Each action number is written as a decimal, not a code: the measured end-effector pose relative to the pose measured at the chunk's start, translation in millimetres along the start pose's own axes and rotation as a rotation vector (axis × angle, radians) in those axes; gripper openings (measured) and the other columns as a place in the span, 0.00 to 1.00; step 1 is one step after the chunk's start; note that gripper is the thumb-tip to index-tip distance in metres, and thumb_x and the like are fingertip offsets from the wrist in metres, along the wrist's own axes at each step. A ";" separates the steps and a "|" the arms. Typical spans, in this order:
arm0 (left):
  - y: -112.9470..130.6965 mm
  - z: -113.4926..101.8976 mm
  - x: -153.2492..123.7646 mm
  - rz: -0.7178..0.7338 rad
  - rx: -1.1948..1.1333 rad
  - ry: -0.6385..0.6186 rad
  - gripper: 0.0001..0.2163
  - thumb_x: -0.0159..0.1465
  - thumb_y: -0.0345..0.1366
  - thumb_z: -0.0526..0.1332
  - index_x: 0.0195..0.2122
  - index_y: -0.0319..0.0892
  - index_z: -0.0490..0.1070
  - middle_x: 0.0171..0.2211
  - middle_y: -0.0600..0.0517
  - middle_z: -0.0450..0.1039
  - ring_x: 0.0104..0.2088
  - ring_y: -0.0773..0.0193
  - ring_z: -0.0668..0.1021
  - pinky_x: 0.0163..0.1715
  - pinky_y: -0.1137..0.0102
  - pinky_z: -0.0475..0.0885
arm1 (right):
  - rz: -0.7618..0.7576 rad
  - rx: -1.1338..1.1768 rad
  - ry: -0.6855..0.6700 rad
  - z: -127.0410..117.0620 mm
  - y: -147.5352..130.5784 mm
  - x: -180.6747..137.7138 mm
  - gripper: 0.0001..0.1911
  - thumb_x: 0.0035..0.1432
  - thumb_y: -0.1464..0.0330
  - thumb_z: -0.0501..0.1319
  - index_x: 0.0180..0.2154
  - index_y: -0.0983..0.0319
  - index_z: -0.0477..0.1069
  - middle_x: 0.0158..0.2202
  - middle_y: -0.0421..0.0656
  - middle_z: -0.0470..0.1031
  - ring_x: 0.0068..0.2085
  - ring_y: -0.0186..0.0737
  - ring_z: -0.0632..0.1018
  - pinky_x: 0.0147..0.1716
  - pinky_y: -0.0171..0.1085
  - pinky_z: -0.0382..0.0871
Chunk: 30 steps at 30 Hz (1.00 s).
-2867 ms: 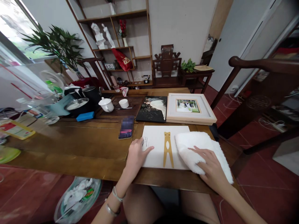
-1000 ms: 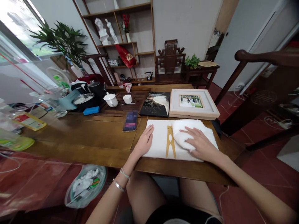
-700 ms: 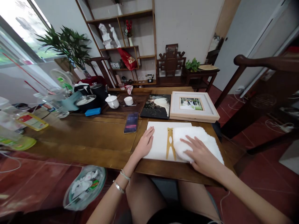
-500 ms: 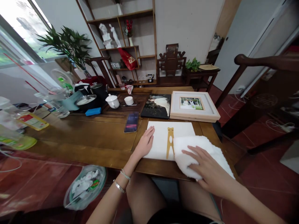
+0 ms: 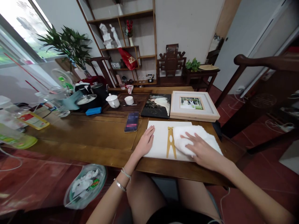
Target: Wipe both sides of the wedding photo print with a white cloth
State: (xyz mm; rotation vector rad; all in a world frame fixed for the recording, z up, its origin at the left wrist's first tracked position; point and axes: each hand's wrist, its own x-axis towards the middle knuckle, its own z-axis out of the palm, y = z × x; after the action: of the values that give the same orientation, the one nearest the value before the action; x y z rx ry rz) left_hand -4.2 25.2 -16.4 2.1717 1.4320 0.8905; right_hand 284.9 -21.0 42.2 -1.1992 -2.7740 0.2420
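Presently, right grip [image 5: 201, 152] rests on cloth [image 5: 206, 134], fingers apart; left grip [image 5: 144, 142] flat on board [image 5: 159, 143], fingers extended; gold piece [image 5: 170, 132] on board between both grips, just beside cloth

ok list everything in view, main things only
wooden table: 1, brown, centre
flat rectangular board: 1, white, on table
A-shaped flat piece: 1, gold, on board
fluffy cloth: 1, white, over board
wood-framed photo: at least 1, pale, beyond board
flat picture panel: 1, mostly black, left of photo
rectangular phone: 1, dark, left of board
lidded cup: 1, white, left of panel
rectangular block: 1, blue, left of phone
lined bin: 1, green, below table
wooden shelf unit: 1, brown, beyond table
left hand: 1, bare, on board
right hand: 1, bare, on cloth
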 end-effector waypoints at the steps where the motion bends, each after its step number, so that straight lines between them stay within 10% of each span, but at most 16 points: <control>1: -0.3 0.4 0.0 -0.001 -0.002 0.003 0.21 0.67 0.33 0.46 0.59 0.35 0.62 0.63 0.41 0.59 0.65 0.56 0.59 0.65 0.56 0.53 | -0.003 0.005 -0.020 -0.3 -11.3 -11.6 0.24 0.42 0.80 0.54 0.43 0.62 0.73 0.65 0.49 0.56 0.67 0.54 0.47 0.62 0.59 0.44; 6: -1.8 2.0 0.4 0.000 0.007 0.002 0.21 0.68 0.34 0.46 0.60 0.35 0.62 0.63 0.41 0.58 0.65 0.56 0.59 0.65 0.55 0.52 | -0.001 0.051 -0.102 -3.2 -41.7 -41.7 0.27 0.39 0.80 0.54 0.43 0.60 0.73 0.66 0.47 0.54 0.67 0.55 0.46 0.61 0.61 0.44; 15: -3.7 1.3 -0.5 0.027 0.005 0.011 0.20 0.68 0.33 0.46 0.60 0.39 0.62 0.63 0.43 0.60 0.65 0.57 0.60 0.64 0.54 0.53 | 0.114 -0.067 0.095 3.2 26.6 41.9 0.21 0.47 0.76 0.56 0.45 0.64 0.72 0.63 0.53 0.60 0.65 0.56 0.53 0.61 0.58 0.48; 24: -2.7 2.6 0.1 0.015 0.009 0.021 0.20 0.68 0.33 0.46 0.59 0.38 0.63 0.63 0.43 0.60 0.65 0.58 0.60 0.64 0.55 0.54 | 0.015 -0.035 0.098 16.7 -33.8 -13.7 0.20 0.41 0.77 0.58 0.40 0.62 0.75 0.62 0.52 0.61 0.65 0.61 0.54 0.60 0.61 0.48; 30: -2.5 0.8 -0.3 0.019 0.013 0.007 0.20 0.68 0.33 0.46 0.60 0.40 0.62 0.63 0.44 0.59 0.65 0.58 0.59 0.65 0.55 0.53 | 0.063 0.014 0.233 20.3 -7.7 18.9 0.17 0.44 0.76 0.57 0.38 0.63 0.76 0.61 0.52 0.63 0.64 0.56 0.56 0.59 0.59 0.51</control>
State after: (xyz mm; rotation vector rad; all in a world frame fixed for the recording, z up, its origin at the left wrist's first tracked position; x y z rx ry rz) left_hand -5.4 26.0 -18.6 2.1972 1.4272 0.8990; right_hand 263.1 -14.5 24.4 -1.2270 -2.5351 0.1176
